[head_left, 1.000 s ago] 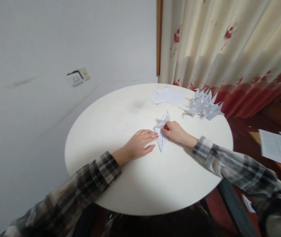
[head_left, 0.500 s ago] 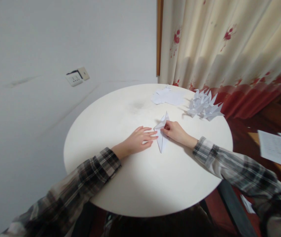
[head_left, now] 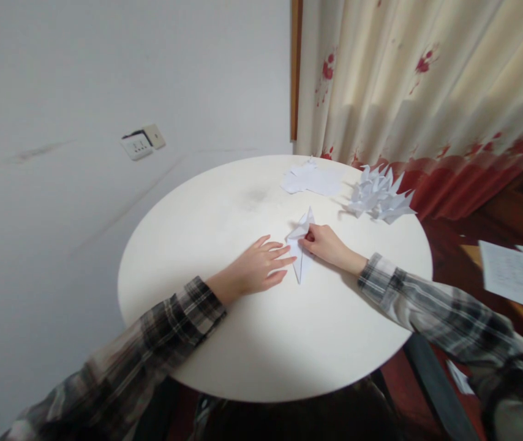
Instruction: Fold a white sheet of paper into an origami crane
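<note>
A white sheet of folded paper (head_left: 299,252) lies on the round white table (head_left: 197,226), shaped like a long narrow diamond with a raised flap at its upper part. My right hand (head_left: 328,246) is closed on the paper's right side, thumb and fingers pinching the flap. My left hand (head_left: 261,264) is open to the left of the paper. Its fingers are spread, and the tips reach the paper's left edge. The fold under my right fingers is hidden.
Several folded paper cranes (head_left: 378,195) are bunched at the table's back right. Flat white paper pieces (head_left: 314,179) lie beside them. A patterned curtain (head_left: 403,92) hangs behind; a wall socket (head_left: 137,147) is at left. Printed sheets (head_left: 514,275) lie on a surface at right.
My left hand has shifted slightly down, its fingers spreading a little wider along the paper's left edge. My right hand keeps its pinch in the same place.
</note>
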Available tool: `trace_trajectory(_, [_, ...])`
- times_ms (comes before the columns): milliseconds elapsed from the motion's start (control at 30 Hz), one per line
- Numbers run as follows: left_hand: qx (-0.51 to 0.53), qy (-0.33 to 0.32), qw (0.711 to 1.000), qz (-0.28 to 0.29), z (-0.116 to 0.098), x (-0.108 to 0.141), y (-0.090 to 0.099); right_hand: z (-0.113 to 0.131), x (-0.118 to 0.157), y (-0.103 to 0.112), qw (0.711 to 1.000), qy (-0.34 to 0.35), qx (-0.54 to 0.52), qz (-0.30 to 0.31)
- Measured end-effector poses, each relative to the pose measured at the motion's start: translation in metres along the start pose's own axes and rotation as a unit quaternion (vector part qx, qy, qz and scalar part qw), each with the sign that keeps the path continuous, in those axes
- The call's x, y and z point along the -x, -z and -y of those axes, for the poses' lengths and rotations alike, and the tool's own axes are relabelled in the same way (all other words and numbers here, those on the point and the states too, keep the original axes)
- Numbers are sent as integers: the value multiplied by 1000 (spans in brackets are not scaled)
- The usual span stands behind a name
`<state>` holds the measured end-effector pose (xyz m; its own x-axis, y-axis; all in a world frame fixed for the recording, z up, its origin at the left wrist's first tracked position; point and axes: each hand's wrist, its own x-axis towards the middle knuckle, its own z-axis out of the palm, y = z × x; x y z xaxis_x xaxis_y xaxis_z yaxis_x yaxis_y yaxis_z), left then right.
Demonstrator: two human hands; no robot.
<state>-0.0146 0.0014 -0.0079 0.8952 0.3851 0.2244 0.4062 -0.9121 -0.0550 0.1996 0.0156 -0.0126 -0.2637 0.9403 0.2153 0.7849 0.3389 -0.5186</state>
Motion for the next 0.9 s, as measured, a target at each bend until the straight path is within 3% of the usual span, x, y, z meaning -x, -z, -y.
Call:
trace_trajectory(367, [-17,-11,999,-50,-21,5,0,1,-8,-2,1000,4,20,1])
trace_trajectory(900, [23,-7,998,-52,-32,8,1,-7,-15,-7,999,17,21,-18])
